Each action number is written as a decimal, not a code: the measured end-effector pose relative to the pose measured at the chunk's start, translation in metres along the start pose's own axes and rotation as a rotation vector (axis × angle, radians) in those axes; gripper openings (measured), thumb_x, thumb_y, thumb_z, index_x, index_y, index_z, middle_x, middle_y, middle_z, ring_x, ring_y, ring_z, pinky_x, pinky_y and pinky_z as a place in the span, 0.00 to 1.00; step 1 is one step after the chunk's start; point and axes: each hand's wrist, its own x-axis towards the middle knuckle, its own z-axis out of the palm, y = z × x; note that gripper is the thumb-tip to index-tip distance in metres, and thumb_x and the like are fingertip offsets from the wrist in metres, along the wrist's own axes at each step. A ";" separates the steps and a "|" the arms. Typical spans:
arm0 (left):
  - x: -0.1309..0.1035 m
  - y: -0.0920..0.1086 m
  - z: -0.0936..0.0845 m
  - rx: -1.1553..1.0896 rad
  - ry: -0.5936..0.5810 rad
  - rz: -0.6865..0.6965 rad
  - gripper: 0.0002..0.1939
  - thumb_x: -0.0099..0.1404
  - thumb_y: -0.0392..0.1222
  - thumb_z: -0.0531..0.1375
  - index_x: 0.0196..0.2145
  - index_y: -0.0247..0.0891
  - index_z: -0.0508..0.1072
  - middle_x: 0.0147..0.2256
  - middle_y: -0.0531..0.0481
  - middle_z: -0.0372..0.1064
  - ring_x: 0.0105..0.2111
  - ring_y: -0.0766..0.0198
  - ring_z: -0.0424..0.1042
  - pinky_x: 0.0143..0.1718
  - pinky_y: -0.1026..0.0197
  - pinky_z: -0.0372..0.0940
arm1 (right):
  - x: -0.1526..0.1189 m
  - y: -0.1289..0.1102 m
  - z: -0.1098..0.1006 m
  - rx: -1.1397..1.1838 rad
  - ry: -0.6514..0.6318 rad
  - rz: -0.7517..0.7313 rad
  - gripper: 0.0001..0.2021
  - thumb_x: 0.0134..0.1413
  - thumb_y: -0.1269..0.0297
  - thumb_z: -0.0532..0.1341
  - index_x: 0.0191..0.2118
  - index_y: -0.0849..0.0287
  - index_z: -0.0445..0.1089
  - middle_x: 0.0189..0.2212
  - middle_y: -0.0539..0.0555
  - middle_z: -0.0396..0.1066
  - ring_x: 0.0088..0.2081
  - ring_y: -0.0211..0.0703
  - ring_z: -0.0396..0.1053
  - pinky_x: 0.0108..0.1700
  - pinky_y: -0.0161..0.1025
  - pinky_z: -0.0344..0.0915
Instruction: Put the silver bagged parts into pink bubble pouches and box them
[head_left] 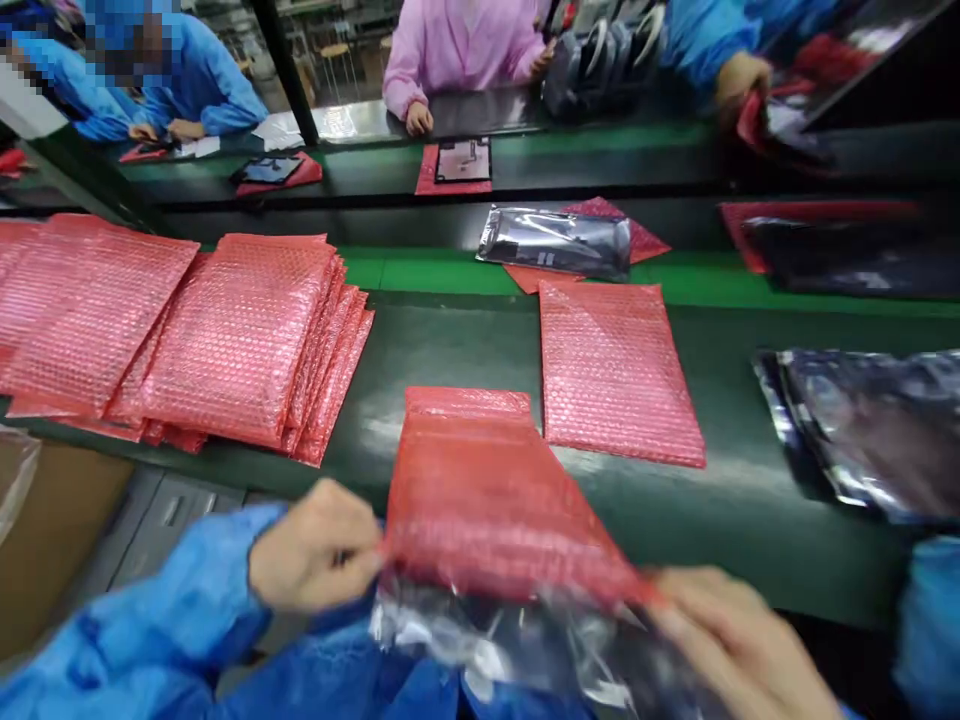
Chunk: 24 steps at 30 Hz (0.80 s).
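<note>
A red bubble-wrap bag (487,500) lies at the table's near edge, its opening toward me. My left hand (319,550) pinches the left corner of that opening. At the right corner, my right hand (735,630) is closed on the bag's edge and close against a dark item in a shiny clear plastic sleeve (525,640). The sleeved item sits at the bag's mouth, over my lap; blur hides how far it reaches inside. Just beyond lies another red bubble-wrap bag (615,370), flat on the dark green table.
Stacks of red bubble-wrap bags (232,340) fill the left side. Dark sleeved items (877,420) lie at the right. On the green conveyor (420,270) rests a sleeved panel (559,240) over red bags. Several co-workers sit opposite; a blue sleeve (930,620) shows at right.
</note>
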 end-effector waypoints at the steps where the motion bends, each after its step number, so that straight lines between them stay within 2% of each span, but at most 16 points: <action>1: 0.021 0.015 -0.016 0.026 0.084 -0.022 0.17 0.52 0.36 0.63 0.10 0.38 0.66 0.11 0.53 0.59 0.13 0.73 0.57 0.21 0.68 0.53 | 0.021 -0.007 -0.014 0.002 0.035 0.022 0.27 0.62 0.48 0.49 0.15 0.55 0.62 0.10 0.51 0.59 0.13 0.37 0.57 0.17 0.35 0.54; 4: 0.073 0.061 -0.057 0.134 0.242 -0.105 0.17 0.56 0.27 0.53 0.11 0.30 0.66 0.07 0.59 0.55 0.10 0.77 0.53 0.20 0.74 0.47 | 0.079 -0.033 -0.056 0.019 0.015 0.092 0.26 0.55 0.47 0.52 0.12 0.56 0.57 0.08 0.51 0.56 0.12 0.34 0.53 0.15 0.34 0.49; 7: 0.096 0.095 -0.083 0.075 0.296 -0.182 0.16 0.56 0.26 0.52 0.12 0.26 0.66 0.06 0.61 0.52 0.08 0.77 0.52 0.20 0.74 0.48 | 0.112 -0.057 -0.088 0.069 0.051 0.139 0.21 0.53 0.57 0.54 0.13 0.57 0.57 0.10 0.48 0.57 0.14 0.31 0.53 0.17 0.31 0.47; 10: 0.110 0.108 -0.097 -0.054 0.365 -0.239 0.13 0.53 0.29 0.59 0.13 0.27 0.68 0.09 0.60 0.53 0.10 0.75 0.56 0.22 0.71 0.52 | 0.134 -0.071 -0.106 0.154 0.163 0.199 0.18 0.52 0.69 0.52 0.13 0.60 0.58 0.09 0.46 0.55 0.13 0.26 0.50 0.16 0.28 0.44; 13: 0.140 0.114 -0.106 -0.048 0.434 -0.144 0.15 0.55 0.32 0.59 0.12 0.28 0.68 0.10 0.57 0.53 0.14 0.70 0.61 0.25 0.67 0.53 | 0.164 -0.076 -0.117 0.202 0.320 0.267 0.18 0.52 0.78 0.49 0.14 0.63 0.59 0.09 0.47 0.56 0.12 0.24 0.50 0.16 0.26 0.44; 16: 0.180 0.126 -0.110 0.091 0.437 -0.028 0.17 0.56 0.34 0.57 0.11 0.32 0.65 0.10 0.56 0.53 0.15 0.70 0.61 0.24 0.65 0.55 | 0.193 -0.080 -0.131 0.240 0.357 0.280 0.15 0.49 0.79 0.50 0.15 0.64 0.61 0.11 0.50 0.62 0.13 0.29 0.59 0.17 0.25 0.54; 19: 0.208 0.144 -0.109 0.148 0.452 0.089 0.16 0.56 0.33 0.55 0.12 0.35 0.64 0.09 0.54 0.56 0.13 0.69 0.58 0.23 0.64 0.56 | 0.201 -0.078 -0.153 0.335 0.457 0.185 0.10 0.45 0.76 0.53 0.17 0.62 0.61 0.17 0.54 0.69 0.20 0.37 0.69 0.25 0.30 0.67; 22: 0.220 0.144 -0.093 0.189 0.448 0.219 0.16 0.56 0.34 0.52 0.13 0.36 0.66 0.11 0.52 0.59 0.15 0.67 0.59 0.24 0.63 0.56 | 0.183 -0.055 -0.166 0.268 0.645 0.042 0.10 0.45 0.75 0.54 0.17 0.60 0.59 0.20 0.53 0.70 0.25 0.38 0.71 0.31 0.33 0.69; 24: 0.219 0.121 -0.067 0.263 0.382 0.239 0.15 0.56 0.34 0.52 0.14 0.36 0.66 0.12 0.52 0.61 0.16 0.67 0.61 0.25 0.63 0.57 | 0.158 -0.027 -0.160 0.125 0.687 0.042 0.10 0.47 0.73 0.55 0.18 0.60 0.61 0.21 0.51 0.69 0.26 0.37 0.69 0.32 0.32 0.68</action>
